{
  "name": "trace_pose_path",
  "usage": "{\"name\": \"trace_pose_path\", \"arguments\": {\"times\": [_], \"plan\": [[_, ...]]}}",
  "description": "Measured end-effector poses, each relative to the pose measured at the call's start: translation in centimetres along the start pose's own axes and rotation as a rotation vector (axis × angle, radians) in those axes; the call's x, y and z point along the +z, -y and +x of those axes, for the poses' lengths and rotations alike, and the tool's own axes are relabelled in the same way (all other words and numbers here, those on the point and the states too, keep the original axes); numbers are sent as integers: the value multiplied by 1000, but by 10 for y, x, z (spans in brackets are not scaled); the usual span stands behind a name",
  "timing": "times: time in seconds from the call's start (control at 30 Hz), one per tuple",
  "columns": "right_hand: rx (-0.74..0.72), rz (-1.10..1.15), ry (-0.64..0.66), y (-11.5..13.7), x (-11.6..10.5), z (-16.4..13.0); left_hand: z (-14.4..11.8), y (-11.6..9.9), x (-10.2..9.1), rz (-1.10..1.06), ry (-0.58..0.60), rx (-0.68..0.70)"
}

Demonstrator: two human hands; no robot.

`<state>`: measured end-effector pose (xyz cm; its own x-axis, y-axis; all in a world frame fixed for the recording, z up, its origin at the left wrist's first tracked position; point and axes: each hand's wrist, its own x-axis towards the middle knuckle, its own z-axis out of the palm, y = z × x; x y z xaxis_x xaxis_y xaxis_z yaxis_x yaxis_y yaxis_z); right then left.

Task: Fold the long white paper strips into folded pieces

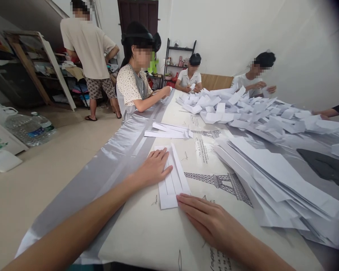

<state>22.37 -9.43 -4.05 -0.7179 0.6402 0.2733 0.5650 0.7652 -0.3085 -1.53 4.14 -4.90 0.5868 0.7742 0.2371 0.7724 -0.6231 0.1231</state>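
Observation:
A white sheet of paper (173, 187) with long parallel crease lines lies before me, its right edge folded up a little. My left hand (156, 167) rests on the paper's upper left part, fingers spread and thumb out, pressing it to the table. At the lower right corner, my right hand (207, 214) touches the paper's edge with its fingers stretched out side by side; its thumb is hidden. Just beyond the sheet are several narrow folded paper strips (168, 130). To the right lies a thick stack of white paper sheets (271, 180).
A large heap of folded white papers (243, 105) covers the table's far right. The tablecloth (135, 233) has Eiffel Tower drawings. A dark flat object (324, 165) lies at right. Several people sit around the table; one person (87, 52) stands behind. Large plastic bottles (31, 128) stand on the floor.

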Motion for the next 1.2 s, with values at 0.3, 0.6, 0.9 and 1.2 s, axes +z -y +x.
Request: {"name": "trace_pose_path", "arguments": {"times": [0.3, 0.6, 0.9, 1.2], "plan": [[70, 80, 82, 12, -10, -4, 2, -1, 0, 26, 22, 12], [99, 29, 49, 15, -12, -1, 1, -3, -1, 3, 5, 9], [112, 5, 39, 24, -6, -5, 3, -3, 0, 41, -14, 22], [148, 15, 54, 24, -3, -5, 3, -4, -1, 64, -3, 17]]}}
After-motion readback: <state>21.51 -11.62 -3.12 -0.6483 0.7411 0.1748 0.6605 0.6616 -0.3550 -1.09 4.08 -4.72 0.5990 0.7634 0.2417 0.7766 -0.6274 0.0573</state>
